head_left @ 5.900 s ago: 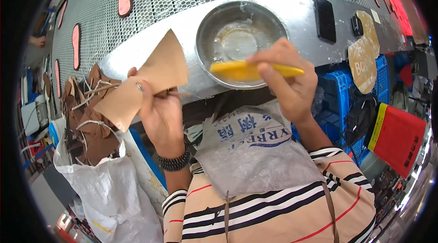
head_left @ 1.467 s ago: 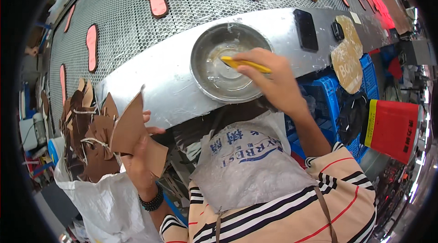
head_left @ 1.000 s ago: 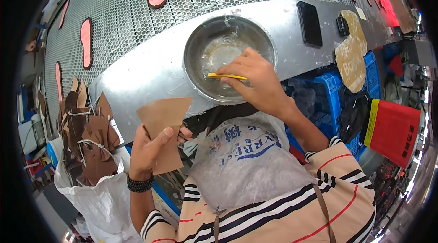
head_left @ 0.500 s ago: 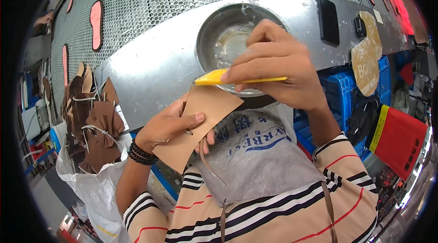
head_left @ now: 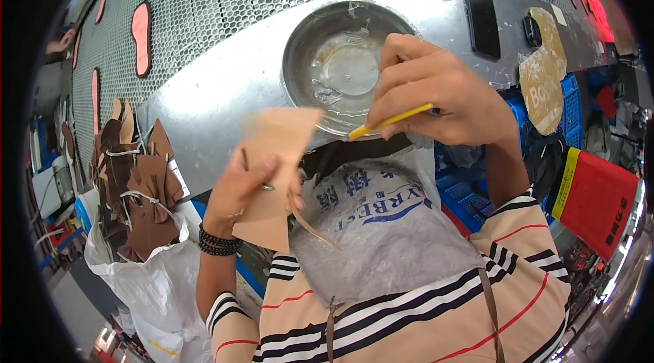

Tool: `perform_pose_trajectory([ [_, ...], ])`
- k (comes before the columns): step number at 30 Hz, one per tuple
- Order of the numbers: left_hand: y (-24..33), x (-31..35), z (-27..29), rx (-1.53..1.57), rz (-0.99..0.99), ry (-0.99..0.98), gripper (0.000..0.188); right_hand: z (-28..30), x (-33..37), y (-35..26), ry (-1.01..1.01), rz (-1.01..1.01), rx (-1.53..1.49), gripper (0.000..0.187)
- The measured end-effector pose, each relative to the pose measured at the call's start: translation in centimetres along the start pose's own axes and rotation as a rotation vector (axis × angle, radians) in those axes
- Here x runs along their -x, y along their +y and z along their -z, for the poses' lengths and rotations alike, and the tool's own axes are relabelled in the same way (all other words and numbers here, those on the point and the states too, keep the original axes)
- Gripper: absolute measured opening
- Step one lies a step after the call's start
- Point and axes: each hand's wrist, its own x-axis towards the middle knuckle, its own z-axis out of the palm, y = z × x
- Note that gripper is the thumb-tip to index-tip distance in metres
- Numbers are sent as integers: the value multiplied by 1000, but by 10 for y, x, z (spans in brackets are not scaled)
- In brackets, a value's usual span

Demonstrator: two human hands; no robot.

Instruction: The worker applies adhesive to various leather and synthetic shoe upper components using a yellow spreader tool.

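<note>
My left hand (head_left: 235,192) grips a flat tan leather piece (head_left: 281,141), thumb on its face and fingers behind. A thin brown strip (head_left: 315,228) hangs below those fingers, over my plastic-covered apron (head_left: 388,247). In my right hand (head_left: 439,94) is a slim yellow brush (head_left: 402,116), seen nearly edge-on, its tip pointing left and down. That tip is over the near rim of a round metal bowl (head_left: 291,66), apart from the leather. Clear, wet-looking residue coats the bowl's inside.
The bowl stands on a metal table (head_left: 218,83). Beyond runs a mesh belt (head_left: 197,22) with pink insoles (head_left: 141,29). A black phone (head_left: 482,22) and a tan sole-shaped board (head_left: 543,83) lie right. At left, a white sack (head_left: 139,281) holds tied brown pieces (head_left: 146,189).
The brush has come off the leather's top edge and moved right and slightly down, turning edge-on. My left hand has tilted the leather more upright and drawn it left.
</note>
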Motion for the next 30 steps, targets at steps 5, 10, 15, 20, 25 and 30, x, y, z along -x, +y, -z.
perform_pose_trajectory([
  [5, -3, 4, -17, -89, -327, 553, 36, -41, 4, 11, 448, -199, 57, 16],
  [10, -29, 0, -25, -33, -394, 721, 38, -78, 8, 25, 367, -252, 232, 12],
  [15, -30, 2, -29, -58, -425, 777, 38, -76, -2, -7, 563, -305, -79, 11],
  [20, -34, 1, -30, -88, -459, 784, 39, -72, 2, -2, 511, -292, -11, 11],
  [25, -54, 18, -24, 325, -433, 649, 48, -74, 3, 1, 509, -244, 138, 9],
  [30, -105, 77, -48, 948, -328, 460, 50, -80, 17, 9, 378, -228, 290, 12],
])
